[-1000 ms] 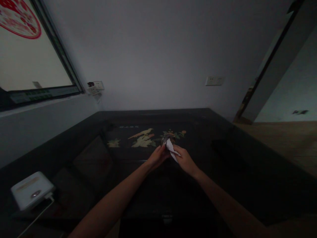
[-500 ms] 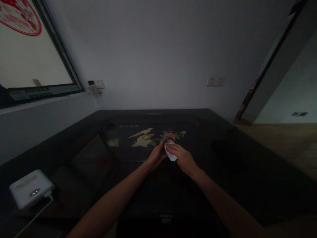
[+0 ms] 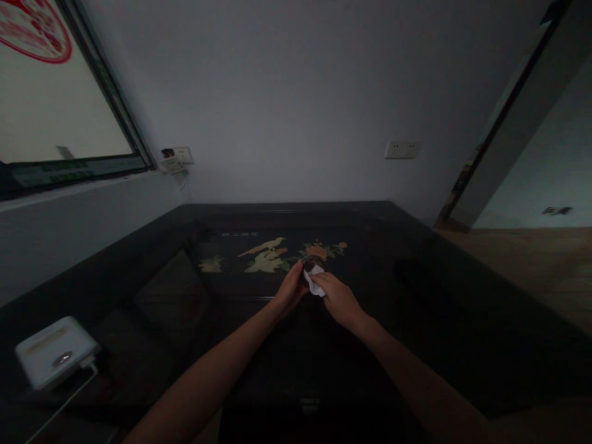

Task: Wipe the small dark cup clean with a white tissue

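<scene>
A dark, glossy worktop bears a pictured pale bird and orange flower. On its left sits a white box — a white cable runs from its side. The window shows a red round ornament; a double socket is set in the wall, with another outlet near the window. The floor at right — dim, but apparently wooden — meets a wall.

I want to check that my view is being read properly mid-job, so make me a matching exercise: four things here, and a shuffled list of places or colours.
Things
1. tissue
2. box
3. bird picture
4. round decoration

Places or colours
A. red, on the window
B. held in the right hand
C. white, with a cable at its side
D. pale yellow, on the dark tabletop

Right pairs: 1-B, 2-C, 3-D, 4-A
</scene>
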The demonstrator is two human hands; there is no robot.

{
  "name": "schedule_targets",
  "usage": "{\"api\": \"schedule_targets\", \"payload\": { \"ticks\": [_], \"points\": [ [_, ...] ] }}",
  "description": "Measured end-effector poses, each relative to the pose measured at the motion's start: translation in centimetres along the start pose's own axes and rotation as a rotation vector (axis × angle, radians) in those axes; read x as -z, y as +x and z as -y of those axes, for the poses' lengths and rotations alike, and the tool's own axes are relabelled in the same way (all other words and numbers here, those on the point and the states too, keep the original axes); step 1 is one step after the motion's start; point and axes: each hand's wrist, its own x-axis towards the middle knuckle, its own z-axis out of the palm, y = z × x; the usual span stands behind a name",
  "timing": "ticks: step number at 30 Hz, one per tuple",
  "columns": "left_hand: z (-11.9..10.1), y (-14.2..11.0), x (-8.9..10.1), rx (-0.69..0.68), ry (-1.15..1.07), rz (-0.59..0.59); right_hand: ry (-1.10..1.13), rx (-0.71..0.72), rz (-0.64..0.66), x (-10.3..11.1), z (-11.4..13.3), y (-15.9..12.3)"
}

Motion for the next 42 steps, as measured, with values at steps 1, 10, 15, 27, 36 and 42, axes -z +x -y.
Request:
{"api": "schedule_targets", "payload": {
  "ticks": [1, 10, 15, 27, 36, 42],
  "points": [
    [0.0, 0.0, 0.0, 0.000, 0.010, -0.001, -0.019, -0.002, 0.006, 0.1, 0.0, 0.0],
    [-0.1, -0.3, -0.3, 0.015, 0.058, -0.019, -0.343, 0.103, 0.025, 0.0, -0.4, 0.1],
    [-0.2, -0.5, -0.5, 0.011, 0.070, -0.022, -0.392, 0.105, 0.029, -0.2, 0.2, 0.0],
    [0.2, -0.2, -0.1, -0.067, 0.070, -0.014, 0.304, 0.023, -0.028, -2.1, -0.8, 0.6],
    [0.1, -0.1, -0.2, -0.057, 0.046, -0.016, -0.034, 0.038, 0.006, -0.9, 0.3, 0.0],
    [0.2, 0.0, 0.1, -0.027, 0.059, -0.029, -0.354, 0.027, 0.040, -0.1, 1.4, -0.2]
  ]
}}
